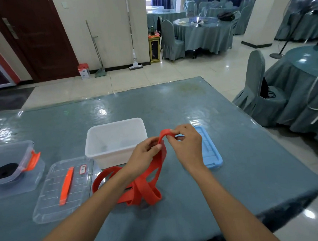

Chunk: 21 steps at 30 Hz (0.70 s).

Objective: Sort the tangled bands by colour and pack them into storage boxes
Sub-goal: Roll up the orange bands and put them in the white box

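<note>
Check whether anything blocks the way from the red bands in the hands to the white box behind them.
Nothing visible does. Both hands pinch the red bands just in front of the open white box; its lid is off and its top uncovered.

Both bare forearms reach forward from the near edge of the surface and converge above its middle. The left hand (pixel 145 154) is raised, fingers curled and thumb pressed in a pinch. The right hand (pixel 186 143) is just beside it, fingers (pixel 174 132) bent, also pinching, wrist angled inward.
</note>
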### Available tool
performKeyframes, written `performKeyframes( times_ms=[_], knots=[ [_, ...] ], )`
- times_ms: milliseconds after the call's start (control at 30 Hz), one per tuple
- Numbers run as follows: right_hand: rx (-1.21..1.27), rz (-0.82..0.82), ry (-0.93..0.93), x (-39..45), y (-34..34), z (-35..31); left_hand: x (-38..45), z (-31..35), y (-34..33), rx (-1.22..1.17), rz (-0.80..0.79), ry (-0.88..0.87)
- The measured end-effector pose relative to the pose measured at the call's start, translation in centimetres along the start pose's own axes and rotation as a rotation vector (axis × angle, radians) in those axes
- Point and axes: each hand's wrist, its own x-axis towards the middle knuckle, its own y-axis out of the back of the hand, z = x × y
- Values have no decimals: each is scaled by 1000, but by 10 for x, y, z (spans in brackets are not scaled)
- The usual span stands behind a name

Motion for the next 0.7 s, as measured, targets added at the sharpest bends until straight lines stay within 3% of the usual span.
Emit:
performKeyframes(
  times_ms=[133, 267, 500, 700],
  knots=[
    [177, 15, -294, -8, 1, -8, -1, 6, 0, -94, 29, -25],
    [295, -98, -494, -15, -5, -11, -4, 3, 2, 75, 107, -126],
    [284, -226, -587, -20, -7, -12, -9, 3, -2, 221, 165, -163],
    [367, -308, -616, -14, -13, -18, -12, 3, 4, 157, 206, -157]
  ],
)
